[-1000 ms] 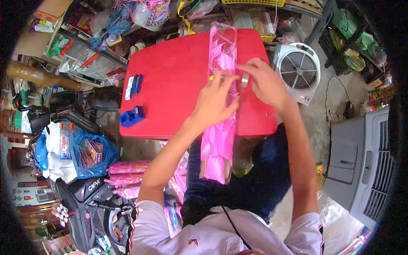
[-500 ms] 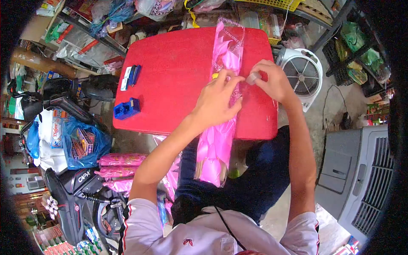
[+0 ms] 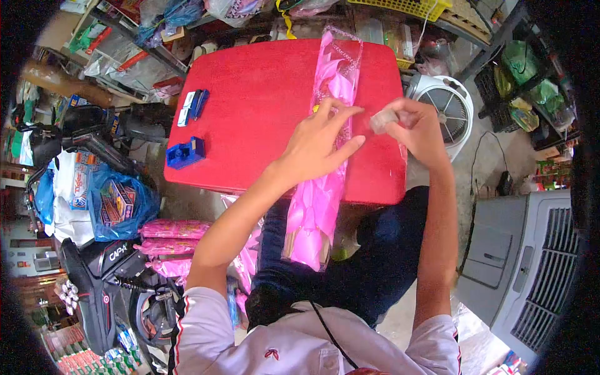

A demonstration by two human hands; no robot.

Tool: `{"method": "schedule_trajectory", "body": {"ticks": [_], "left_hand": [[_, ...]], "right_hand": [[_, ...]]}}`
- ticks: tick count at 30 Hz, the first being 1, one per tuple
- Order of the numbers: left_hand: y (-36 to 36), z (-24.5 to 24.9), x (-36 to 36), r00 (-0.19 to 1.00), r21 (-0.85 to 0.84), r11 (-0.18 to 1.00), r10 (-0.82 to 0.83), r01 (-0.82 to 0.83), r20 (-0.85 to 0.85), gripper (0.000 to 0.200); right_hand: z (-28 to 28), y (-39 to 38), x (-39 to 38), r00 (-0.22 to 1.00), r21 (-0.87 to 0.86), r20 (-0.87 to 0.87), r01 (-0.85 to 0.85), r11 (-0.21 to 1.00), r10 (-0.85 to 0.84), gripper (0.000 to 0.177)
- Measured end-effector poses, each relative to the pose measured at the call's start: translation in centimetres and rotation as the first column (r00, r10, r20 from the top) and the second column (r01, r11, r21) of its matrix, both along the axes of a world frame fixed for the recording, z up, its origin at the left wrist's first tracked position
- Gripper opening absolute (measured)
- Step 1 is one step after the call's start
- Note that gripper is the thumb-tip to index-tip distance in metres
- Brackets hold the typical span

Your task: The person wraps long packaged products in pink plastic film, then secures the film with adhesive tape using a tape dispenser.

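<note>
A long clear plastic sleeve of pink flowers (image 3: 322,200) lies lengthways across the red table (image 3: 262,106), its lower end hanging over my lap. My left hand (image 3: 319,147) presses flat on the sleeve near the table's middle, fingers spread. My right hand (image 3: 415,128) is lifted just right of the sleeve and pinches a roll of clear tape (image 3: 382,119) between thumb and fingers.
A blue tape dispenser (image 3: 185,153) and a blue-and-white stapler (image 3: 192,106) lie on the table's left side. More pink packets (image 3: 178,247) are stacked below the table by a motorbike (image 3: 106,281). A white fan (image 3: 444,109) and a grey appliance (image 3: 531,262) stand to the right.
My right hand has drawn the tape roll away to the right, off the sleeve. My left hand has stayed pressed on the pink sleeve, its fingers spreading wider.
</note>
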State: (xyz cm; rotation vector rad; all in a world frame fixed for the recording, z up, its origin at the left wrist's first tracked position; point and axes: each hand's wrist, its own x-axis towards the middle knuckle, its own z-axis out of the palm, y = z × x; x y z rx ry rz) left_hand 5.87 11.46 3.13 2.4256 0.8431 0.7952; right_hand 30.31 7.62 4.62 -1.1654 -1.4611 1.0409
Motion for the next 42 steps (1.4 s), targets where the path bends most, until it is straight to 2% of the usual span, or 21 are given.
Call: {"method": "schedule_trajectory", "body": {"ticks": [1, 4, 7, 10, 13, 19, 22, 25, 28, 31, 40, 42], "left_hand": [[-0.1, 0.2, -0.1, 1.000, -0.005, 1.000, -0.008, 0.008, 0.004, 0.047], [0.2, -0.1, -0.3, 0.999, -0.019, 0.999, -0.037, 0.037, 0.037, 0.039], [0.5, 0.1, -0.6, 0.998, -0.069, 0.996, -0.055, 0.057, 0.024, 0.032], [0.8, -0.5, -0.7, 0.999, -0.048, 0.998, -0.043, 0.043, 0.005, 0.032], [0.5, -0.2, -0.5, 0.997, -0.071, 0.996, -0.039, 0.044, 0.069, 0.028], [0.7, -0.5, -0.6, 0.998, -0.066, 0.997, -0.044, 0.046, 0.042, 0.022], [0.7, -0.5, -0.6, 0.998, -0.027, 0.998, -0.046, 0.048, 0.052, 0.021], [0.8, -0.8, -0.6, 0.997, -0.057, 0.997, -0.044, 0.048, 0.063, 0.022], [0.6, -0.6, -0.5, 0.996, -0.086, 0.995, -0.041, 0.048, 0.084, 0.024], [0.4, -0.5, -0.3, 0.998, -0.042, 0.999, -0.010, 0.013, 0.064, 0.025], [0.5, -0.8, -0.1, 0.996, -0.066, 0.998, -0.006, 0.011, 0.084, 0.021], [0.6, -0.9, -0.1, 0.995, -0.075, 0.997, -0.010, 0.017, 0.095, 0.019]], "right_hand": [[-0.2, 0.1, -0.3, 0.996, -0.028, -0.077, -0.040, 0.999, 0.037, 0.016], [-1.3, 0.7, -0.4, 0.991, 0.011, -0.104, -0.081, 0.997, 0.082, 0.018], [-1.2, 0.6, -0.9, 0.997, -0.054, -0.052, -0.057, 0.997, 0.055, 0.021], [-2.1, 1.0, -0.4, 0.996, -0.052, -0.031, -0.082, 0.995, 0.080, 0.021], [-2.5, 1.2, -0.4, 0.994, -0.033, -0.039, -0.103, 0.994, 0.102, 0.021], [-2.9, 1.3, -0.9, 0.996, -0.028, -0.053, -0.070, 0.997, 0.069, 0.018], [-3.3, 1.4, -0.5, 0.998, -0.040, -0.026, -0.062, 0.997, 0.061, 0.018], [-3.0, 1.3, -0.8, 0.996, -0.056, -0.063, -0.074, 0.996, 0.071, 0.018], [-3.2, 1.4, -0.7, 0.997, -0.024, -0.024, -0.076, 0.997, 0.075, 0.017], [-2.9, 1.3, -0.9, 0.996, -0.022, -0.034, -0.079, 0.997, 0.078, 0.017], [-2.5, 1.1, -0.7, 0.994, -0.050, 0.077, -0.071, 0.996, 0.075, 0.020], [-2.2, 0.9, -0.8, 0.997, -0.067, 0.026, -0.076, 0.995, 0.078, 0.020]]}}
